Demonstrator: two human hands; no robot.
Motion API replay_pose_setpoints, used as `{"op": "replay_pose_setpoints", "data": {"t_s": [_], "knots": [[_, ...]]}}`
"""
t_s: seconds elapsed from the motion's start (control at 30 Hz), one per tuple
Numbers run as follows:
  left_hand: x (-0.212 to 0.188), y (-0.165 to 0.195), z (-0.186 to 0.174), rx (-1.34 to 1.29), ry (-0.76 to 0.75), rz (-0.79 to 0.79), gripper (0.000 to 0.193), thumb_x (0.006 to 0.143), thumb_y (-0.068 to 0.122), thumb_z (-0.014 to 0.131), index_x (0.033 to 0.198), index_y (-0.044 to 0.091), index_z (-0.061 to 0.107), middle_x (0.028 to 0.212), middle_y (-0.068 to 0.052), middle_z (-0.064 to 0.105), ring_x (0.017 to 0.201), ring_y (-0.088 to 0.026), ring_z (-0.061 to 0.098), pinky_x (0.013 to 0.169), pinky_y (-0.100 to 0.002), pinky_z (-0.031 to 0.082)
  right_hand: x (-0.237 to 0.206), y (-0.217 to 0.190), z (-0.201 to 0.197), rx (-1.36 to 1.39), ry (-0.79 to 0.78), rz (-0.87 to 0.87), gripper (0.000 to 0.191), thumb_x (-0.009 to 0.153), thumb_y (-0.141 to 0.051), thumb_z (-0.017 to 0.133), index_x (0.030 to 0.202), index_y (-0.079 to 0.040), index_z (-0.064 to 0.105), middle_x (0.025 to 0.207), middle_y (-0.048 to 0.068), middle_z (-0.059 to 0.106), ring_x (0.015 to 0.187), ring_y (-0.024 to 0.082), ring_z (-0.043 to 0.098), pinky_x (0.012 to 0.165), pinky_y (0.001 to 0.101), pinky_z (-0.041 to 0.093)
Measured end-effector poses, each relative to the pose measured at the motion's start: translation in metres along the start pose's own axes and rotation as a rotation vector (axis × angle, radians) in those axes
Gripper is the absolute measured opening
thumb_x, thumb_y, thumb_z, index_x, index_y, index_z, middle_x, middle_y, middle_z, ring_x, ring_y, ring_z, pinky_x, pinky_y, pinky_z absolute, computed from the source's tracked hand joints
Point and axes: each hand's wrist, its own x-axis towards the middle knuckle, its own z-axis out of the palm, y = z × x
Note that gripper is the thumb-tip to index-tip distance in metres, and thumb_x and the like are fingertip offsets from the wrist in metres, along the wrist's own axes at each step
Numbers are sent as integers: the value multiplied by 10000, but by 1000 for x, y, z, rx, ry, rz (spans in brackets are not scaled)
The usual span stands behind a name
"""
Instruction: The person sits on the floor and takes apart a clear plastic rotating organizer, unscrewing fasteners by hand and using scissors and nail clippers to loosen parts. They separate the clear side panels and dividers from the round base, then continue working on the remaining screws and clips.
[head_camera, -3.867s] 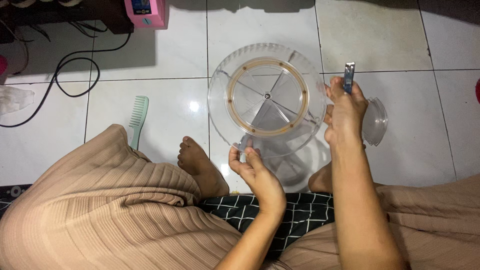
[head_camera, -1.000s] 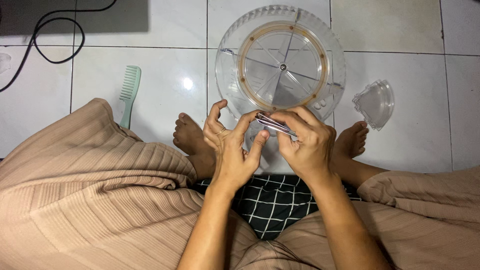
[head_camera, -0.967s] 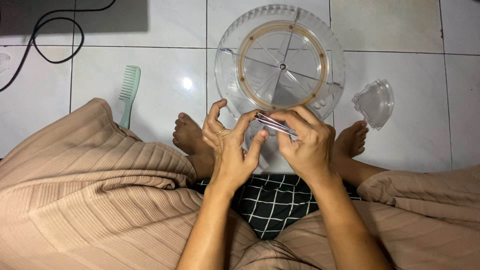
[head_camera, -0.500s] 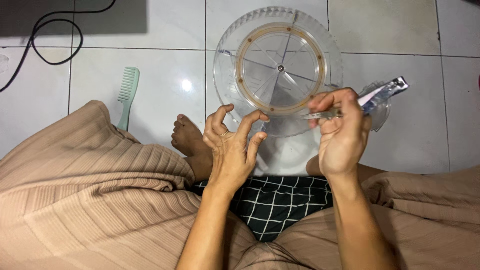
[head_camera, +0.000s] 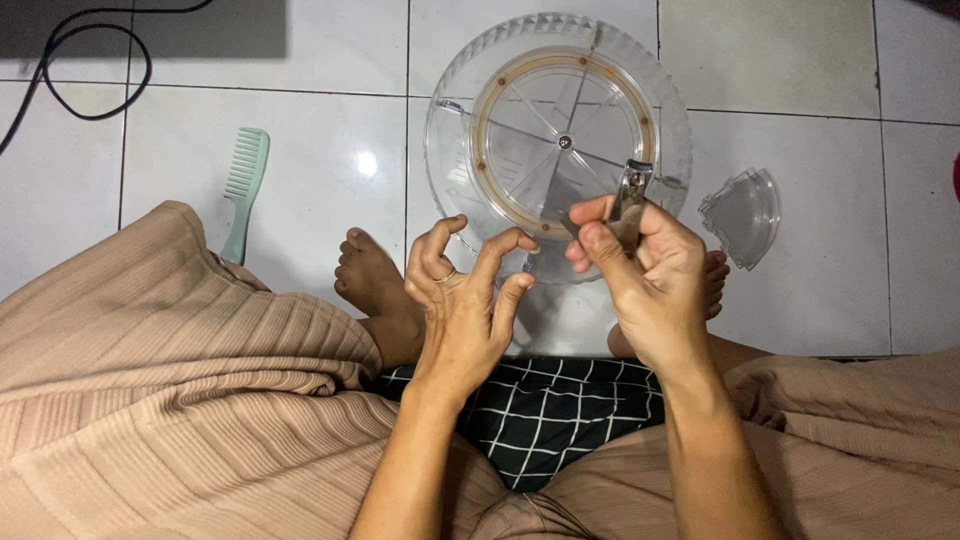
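My right hand (head_camera: 645, 275) grips a metal nail clipper (head_camera: 630, 195), its head pointing up above my fingers. My left hand (head_camera: 462, 305) is held beside it, fingers curled and spread, holding nothing; a ring sits on one finger. The two hands are close but apart, over my crossed legs. Behind them on the floor lies a round clear plastic tray (head_camera: 455, 130) with divider ribs and a tan ring.
A pale green comb (head_camera: 243, 190) lies on the white tile floor at left. A small clear wedge-shaped container (head_camera: 745, 215) sits right of the tray. A black cable (head_camera: 95, 95) loops at top left. My bare feet (head_camera: 370, 275) rest under the hands, with beige ribbed fabric over my knees.
My right hand has brought the clipper back from the right toward my left hand, and the clipper now points up. My left hand's fingers have curled more.
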Motion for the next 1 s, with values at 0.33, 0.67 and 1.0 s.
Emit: {"op": "replay_pose_setpoints", "data": {"t_s": [0.33,0.67,1.0], "knots": [[0,-1,2,11,9,7,277,1010,395,642,1265,289,669,1481,-187,317,1403,-388,203,1172,-546,158,-3,-10,2,-214,109,33,149,1028,-47,669,1144,31,721,810,59,649,568,38,506,499,192,395],[0,3,-2,-35,-1,-4,279,1004,340,644,1270,257,665,1482,-209,318,1422,-393,189,1173,-559,135,1,0,-3,-6,83,36,223,1025,-107,641,1184,48,667,1032,132,735,688,124,681,599,251,575],[3,12,-8,7,23,-13,288,936,333,675,1213,261,711,1508,-221,359,1424,-398,180,1142,-583,118,-5,8,9,43,176,25,187,1110,-208,501,1173,-33,521,837,64,589,616,136,637,454,236,433]]}}
